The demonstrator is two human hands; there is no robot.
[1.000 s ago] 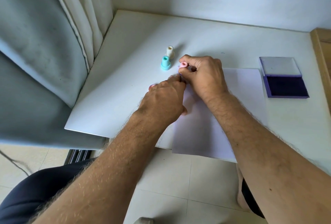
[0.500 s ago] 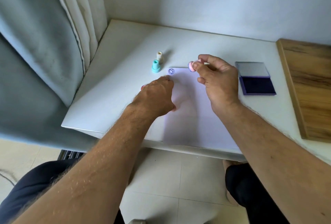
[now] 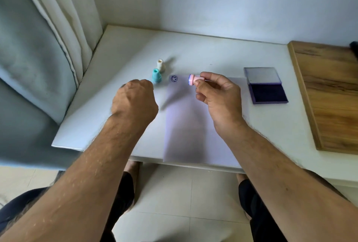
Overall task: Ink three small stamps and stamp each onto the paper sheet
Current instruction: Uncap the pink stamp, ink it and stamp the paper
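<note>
While two bare forearms reach over a white table (image 3: pixel 120 52), the left hand (image 3: pixel 135 102) hovers curled into a loose fist, holding nothing visible. Its neighbour, the right hand (image 3: pixel 219 98), pinches a pink stamp (image 3: pixel 193 79) sideways above the paper sheet (image 3: pixel 186 125). One blue smiley print (image 3: pixel 174 78) marks the sheet's far left corner. Just beyond stand a teal stamp (image 3: pixel 156 76) and a cream stamp (image 3: pixel 160 65). Farther right lies an open purple ink pad (image 3: pixel 268 92).

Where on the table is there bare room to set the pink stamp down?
Bare table lies left of the paper sheet, and behind it up to the wall. It is crowded by the teal stamp and cream stamp.
</note>
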